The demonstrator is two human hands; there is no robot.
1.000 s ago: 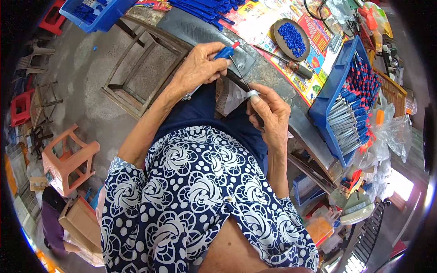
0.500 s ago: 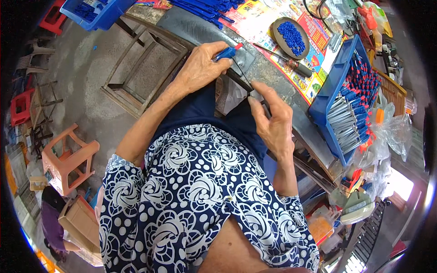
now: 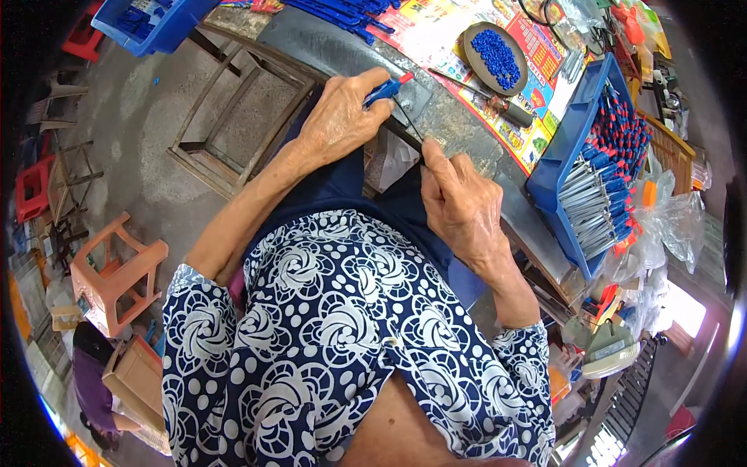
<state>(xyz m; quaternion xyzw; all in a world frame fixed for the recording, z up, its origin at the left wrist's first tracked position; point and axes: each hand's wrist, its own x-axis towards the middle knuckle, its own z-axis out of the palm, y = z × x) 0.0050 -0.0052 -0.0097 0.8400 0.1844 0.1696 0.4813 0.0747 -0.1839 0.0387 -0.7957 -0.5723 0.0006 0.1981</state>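
My left hand (image 3: 346, 113) is closed round a blue plastic piece (image 3: 381, 92) with a red tip, over the front edge of the bench. A thin dark rod (image 3: 408, 120) slants from beside that piece down to the fingertips of my right hand (image 3: 464, 198). The right fingers are curled and closed at the rod's lower end; whatever else lies within them is hidden. On the bench, beyond my right hand, are a round dish (image 3: 517, 75) of small blue pieces (image 3: 496, 60) and a dark-handled screwdriver (image 3: 510, 112).
A blue tray (image 3: 550, 187) at the right holds many silver-shafted tools (image 3: 587, 206) with blue and red ends. Long blue pieces (image 3: 342, 14) lie at the back. A blue basket (image 3: 167, 31), a wooden stool frame (image 3: 226, 128) and a pink stool (image 3: 117, 272) stand left. Another person (image 3: 95, 381) is at lower left.
My right hand has shifted slightly upward, its fingers curling in more, and the right elbow has swung outward. My left hand keeps hold of the blue piece, almost in place.
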